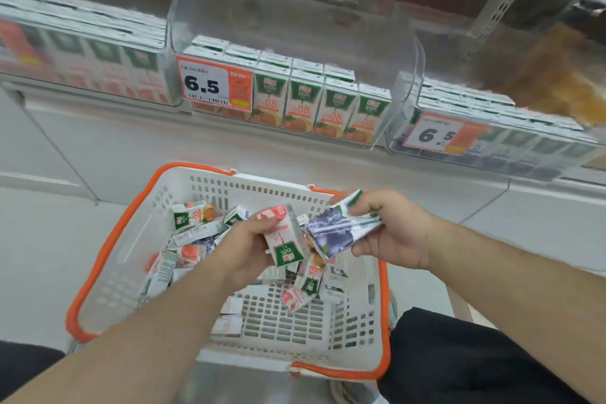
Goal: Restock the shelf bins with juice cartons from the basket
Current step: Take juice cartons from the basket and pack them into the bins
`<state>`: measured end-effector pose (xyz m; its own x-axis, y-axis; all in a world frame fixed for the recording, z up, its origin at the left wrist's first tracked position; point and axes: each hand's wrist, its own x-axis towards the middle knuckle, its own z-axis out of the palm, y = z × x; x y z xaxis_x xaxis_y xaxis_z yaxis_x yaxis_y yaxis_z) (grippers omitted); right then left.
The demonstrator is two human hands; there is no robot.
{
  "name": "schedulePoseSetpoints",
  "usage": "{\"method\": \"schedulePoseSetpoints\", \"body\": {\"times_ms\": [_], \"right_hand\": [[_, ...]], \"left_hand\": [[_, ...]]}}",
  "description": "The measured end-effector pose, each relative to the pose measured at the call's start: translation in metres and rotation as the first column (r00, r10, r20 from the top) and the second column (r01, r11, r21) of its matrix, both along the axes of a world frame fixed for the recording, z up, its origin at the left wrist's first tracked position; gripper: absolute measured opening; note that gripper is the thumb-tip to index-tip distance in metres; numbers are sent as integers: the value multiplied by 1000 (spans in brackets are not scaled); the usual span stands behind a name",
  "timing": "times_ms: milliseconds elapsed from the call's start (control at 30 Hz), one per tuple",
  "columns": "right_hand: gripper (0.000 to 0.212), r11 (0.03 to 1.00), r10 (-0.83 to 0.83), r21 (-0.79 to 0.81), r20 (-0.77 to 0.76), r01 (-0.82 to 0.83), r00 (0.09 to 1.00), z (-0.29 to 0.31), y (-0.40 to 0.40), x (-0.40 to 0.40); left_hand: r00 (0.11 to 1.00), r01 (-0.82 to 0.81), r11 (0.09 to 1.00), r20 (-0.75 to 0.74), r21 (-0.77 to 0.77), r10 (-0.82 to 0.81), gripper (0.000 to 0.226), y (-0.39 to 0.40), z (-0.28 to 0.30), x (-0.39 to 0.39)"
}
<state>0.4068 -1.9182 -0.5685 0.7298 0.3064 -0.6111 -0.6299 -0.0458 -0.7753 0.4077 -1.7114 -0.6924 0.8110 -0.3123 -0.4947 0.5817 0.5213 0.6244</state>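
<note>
Gripping one carton each over the white basket (131, 259), your left hand (242, 251) is wrapped round a pink juice carton (285, 241) and your right hand (390, 229) round a purple one (334, 229), with the orange-carton shelf bin (403, 75) up ahead.

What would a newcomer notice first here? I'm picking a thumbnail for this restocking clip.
Both hands over the white, orange-rimmed basket at bottom centre: the left hand grips a pink carton, the right hand a purple carton. Behind them, the middle shelf bin shows a row of orange cartons beside a bold 6.5 price tag.
</note>
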Motion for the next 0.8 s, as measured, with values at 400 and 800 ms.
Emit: {"method": "schedulePoseSetpoints", "body": {"times_ms": [400,800], "right_hand": [[49,886,446,-364,498,-288,743,57,-27,20],[74,849,525,-375,527,-372,668,74,-39,27]], "left_hand": [[936,352,935,2,-48,-352,39,-24,74,3],[788,607,785,230,-127,-572,49,-52,87,5]]}}
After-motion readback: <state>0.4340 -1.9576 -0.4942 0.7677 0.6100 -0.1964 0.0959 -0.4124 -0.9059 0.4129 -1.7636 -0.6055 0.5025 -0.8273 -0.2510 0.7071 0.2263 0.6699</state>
